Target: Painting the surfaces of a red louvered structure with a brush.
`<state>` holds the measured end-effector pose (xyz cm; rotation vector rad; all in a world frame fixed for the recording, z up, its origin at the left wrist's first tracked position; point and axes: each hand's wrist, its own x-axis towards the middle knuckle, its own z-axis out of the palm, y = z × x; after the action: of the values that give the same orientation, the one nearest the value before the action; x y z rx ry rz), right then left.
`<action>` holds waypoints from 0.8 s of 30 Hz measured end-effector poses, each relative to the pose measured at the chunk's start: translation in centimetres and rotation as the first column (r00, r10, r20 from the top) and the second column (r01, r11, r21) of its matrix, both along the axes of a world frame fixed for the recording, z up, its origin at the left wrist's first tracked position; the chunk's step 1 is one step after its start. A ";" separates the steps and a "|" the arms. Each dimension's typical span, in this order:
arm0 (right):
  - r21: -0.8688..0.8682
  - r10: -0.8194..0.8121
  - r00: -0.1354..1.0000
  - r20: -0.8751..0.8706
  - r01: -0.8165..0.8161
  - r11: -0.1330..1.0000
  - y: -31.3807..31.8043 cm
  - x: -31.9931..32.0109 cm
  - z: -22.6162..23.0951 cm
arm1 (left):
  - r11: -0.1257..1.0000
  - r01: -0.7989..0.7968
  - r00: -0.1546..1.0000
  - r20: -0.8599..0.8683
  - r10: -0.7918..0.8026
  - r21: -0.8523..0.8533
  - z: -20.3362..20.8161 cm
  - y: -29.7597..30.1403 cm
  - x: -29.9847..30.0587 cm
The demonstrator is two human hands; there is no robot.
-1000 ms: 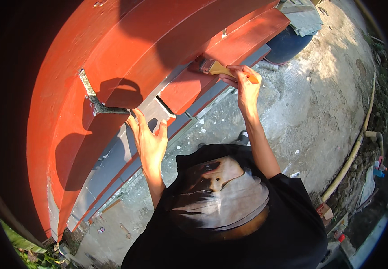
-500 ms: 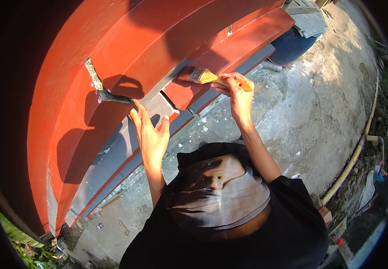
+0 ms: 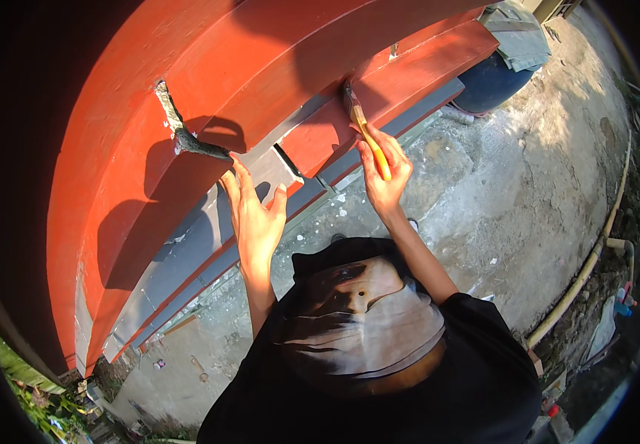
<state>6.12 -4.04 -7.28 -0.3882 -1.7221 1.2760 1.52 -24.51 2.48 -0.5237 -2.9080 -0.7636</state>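
My right hand (image 3: pixel 394 177) is closed around a paintbrush (image 3: pixel 359 116) with a yellow-orange handle. Its bristles, stained dark red, press against the inner corner of a red-painted ledge (image 3: pixel 438 55), where the ledge meets the red wall (image 3: pixel 209 63). My left hand (image 3: pixel 259 226) is open, fingers spread, its fingertips at the unpainted grey ledge (image 3: pixel 267 169). Just beyond those fingertips, a rough grey crack (image 3: pixel 179 133) runs across the red surface. Between the grey part and the red-painted part of the ledge is a dark narrow slot (image 3: pixel 287 159).
Concrete ground (image 3: pixel 497 192) lies below and to the right. A dark blue rounded container (image 3: pixel 492 80) with a grey cover (image 3: pixel 521 41) stands at the far right end of the ledge. A long pale pipe (image 3: pixel 583 277) runs along the right side. Green leaves (image 3: pixel 20 362) show at lower left.
My right hand has turned the brush more upright and moved its bristles rightward along the ledge into the corner. My left hand stays at the grey ledge. The view has shifted slightly.
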 end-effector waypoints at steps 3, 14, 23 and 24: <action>-0.053 0.159 0.986 -0.055 -0.162 0.985 -2.4 0.5 -0.7 | 0.999 0.023 1.000 -0.002 -0.023 0.022 0.0 0.0 0.2; -0.161 0.141 0.986 -0.087 -0.154 0.975 1.8 1.3 -0.5 | 0.999 0.007 1.000 -0.023 -0.006 0.054 -0.2 -0.2 0.0; -0.054 0.580 0.813 0.040 -0.578 0.814 -0.2 1.9 0.6 | 0.996 0.024 0.999 -0.051 -0.020 0.081 -0.5 -0.4 0.2; 0.040 0.511 0.857 0.066 -0.514 0.857 0.6 1.4 0.8 | 0.996 0.017 0.999 -0.050 -0.013 0.083 -0.8 -0.4 0.1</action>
<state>7.50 -3.48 -6.47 0.0894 -1.9804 1.5962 1.66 -24.88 1.73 -0.5479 -2.8162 -0.8577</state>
